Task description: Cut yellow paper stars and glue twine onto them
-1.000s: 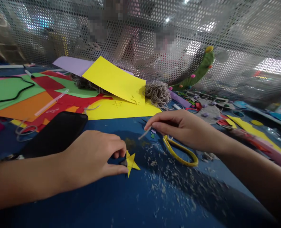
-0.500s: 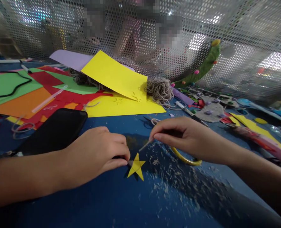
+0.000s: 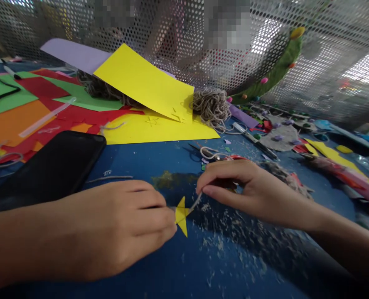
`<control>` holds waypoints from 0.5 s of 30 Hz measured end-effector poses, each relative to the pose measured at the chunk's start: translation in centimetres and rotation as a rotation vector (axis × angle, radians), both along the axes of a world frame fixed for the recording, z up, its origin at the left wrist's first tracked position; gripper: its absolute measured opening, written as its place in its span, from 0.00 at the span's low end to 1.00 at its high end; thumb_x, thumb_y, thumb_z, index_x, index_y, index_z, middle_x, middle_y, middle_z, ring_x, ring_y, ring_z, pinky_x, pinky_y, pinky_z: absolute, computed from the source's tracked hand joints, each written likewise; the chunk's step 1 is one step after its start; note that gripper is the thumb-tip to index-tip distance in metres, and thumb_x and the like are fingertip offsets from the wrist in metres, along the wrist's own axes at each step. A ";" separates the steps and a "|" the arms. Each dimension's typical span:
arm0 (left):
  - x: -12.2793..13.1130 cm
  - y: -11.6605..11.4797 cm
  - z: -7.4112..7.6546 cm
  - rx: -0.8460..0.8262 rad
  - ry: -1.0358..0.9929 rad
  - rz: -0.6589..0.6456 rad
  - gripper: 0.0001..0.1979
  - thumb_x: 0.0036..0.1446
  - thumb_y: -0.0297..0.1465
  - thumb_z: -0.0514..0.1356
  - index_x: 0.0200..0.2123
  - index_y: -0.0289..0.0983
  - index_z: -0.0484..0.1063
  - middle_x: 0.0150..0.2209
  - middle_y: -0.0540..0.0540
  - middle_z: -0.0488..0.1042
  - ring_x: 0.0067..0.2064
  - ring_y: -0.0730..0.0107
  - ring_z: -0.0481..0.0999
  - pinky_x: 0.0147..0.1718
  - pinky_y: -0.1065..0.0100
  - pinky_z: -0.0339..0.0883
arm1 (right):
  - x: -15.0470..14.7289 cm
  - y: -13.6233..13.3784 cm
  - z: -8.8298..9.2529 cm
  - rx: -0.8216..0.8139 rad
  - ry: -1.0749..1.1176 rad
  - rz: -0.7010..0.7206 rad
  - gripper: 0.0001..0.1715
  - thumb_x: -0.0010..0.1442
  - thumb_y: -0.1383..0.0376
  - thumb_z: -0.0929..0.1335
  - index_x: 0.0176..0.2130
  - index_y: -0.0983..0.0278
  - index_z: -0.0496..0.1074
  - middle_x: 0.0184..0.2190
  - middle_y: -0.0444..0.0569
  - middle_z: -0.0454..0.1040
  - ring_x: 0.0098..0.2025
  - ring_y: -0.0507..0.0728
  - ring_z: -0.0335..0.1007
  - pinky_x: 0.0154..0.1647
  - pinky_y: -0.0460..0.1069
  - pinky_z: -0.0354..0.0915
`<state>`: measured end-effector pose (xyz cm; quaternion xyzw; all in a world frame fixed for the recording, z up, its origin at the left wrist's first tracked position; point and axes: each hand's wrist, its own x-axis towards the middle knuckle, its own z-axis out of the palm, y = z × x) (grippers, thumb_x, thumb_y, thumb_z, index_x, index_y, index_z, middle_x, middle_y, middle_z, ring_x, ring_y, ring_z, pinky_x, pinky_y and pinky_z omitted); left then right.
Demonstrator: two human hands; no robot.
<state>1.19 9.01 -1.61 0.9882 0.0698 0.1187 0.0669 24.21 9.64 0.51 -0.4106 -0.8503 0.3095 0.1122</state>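
Note:
Over the blue table, a small yellow paper star (image 3: 181, 216) lies between my two hands. My left hand (image 3: 122, 230) is closed at the star's left side, its fingertips covering the left points; a bit of grey shows beside them. Between thumb and forefinger, my right hand (image 3: 231, 187) pinches a short piece of grey yarn (image 3: 197, 202), which runs down to the star's right point. Whether the yarn is fixed to the star I cannot tell. Just beyond my right hand lie scissors (image 3: 207, 152) with dark blades, their handles partly hidden.
A black phone (image 3: 53, 166) lies at the left, near coloured paper sheets (image 3: 13, 122). Behind are a yellow sheet (image 3: 147, 85) and a grey yarn bundle (image 3: 211, 108). A marker (image 3: 256, 142) lies at the right. Perforated metal mesh (image 3: 184, 54) stands at the back.
My left hand has moved right and now covers the star's left part. The yarn's lower end has gone from above the star's top to its right point. The view has shifted slightly.

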 end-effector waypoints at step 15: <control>-0.1 0.1 -0.5 0.090 -0.040 0.060 0.15 0.58 0.26 0.46 0.47 0.35 0.64 0.46 0.45 0.70 0.44 0.66 0.68 0.46 0.67 0.60 | 0.2 0.4 -1.3 0.078 -0.112 0.072 0.09 0.58 0.65 0.60 0.31 0.64 0.67 0.24 0.43 0.68 0.26 0.47 0.60 0.26 0.43 0.56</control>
